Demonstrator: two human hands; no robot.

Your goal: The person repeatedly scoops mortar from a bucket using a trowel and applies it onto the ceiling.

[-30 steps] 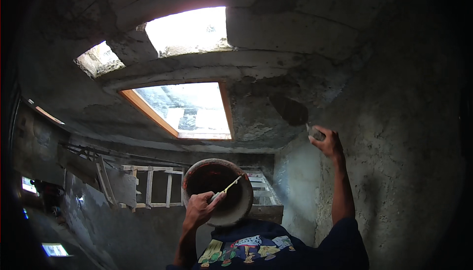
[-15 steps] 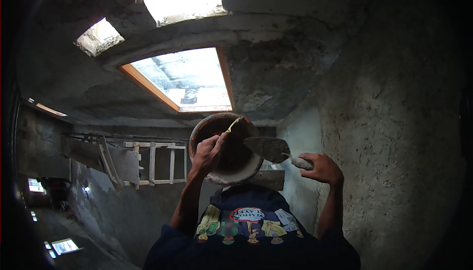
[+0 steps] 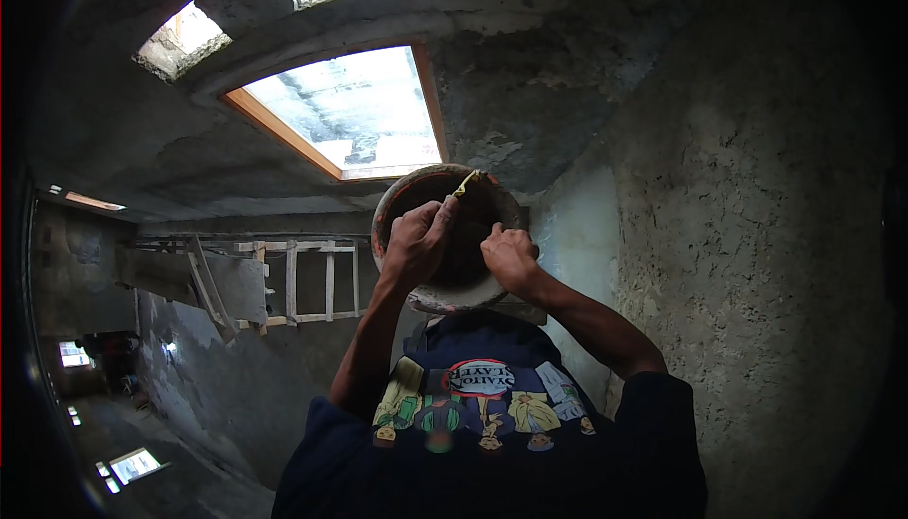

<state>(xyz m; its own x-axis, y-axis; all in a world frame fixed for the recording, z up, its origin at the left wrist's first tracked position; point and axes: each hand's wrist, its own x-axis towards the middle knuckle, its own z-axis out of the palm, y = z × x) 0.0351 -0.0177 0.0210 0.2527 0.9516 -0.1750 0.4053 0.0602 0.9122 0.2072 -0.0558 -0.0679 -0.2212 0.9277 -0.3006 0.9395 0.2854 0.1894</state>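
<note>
A round mortar bucket with a grey-smeared rim and dark inside is in front of my chest. My left hand is closed over its left side, on a short yellow twisted strip that looks like a cord handle and reaches the far rim. Over the bucket's right part, my right hand is closed, knuckles up. The trowel it held half a second ago is hidden now, its blade apparently down inside the dark bucket. What lies in the bucket is too dark to make out.
A rough plastered wall rises on the right. Ahead is a wood-framed window with smaller openings beyond it. To the left stands a wooden ladder-like frame beside leaning boards.
My right hand has swung inward from the right, taking the trowel to the bucket, where its blade went out of sight. Bucket and left hand sit higher in view.
</note>
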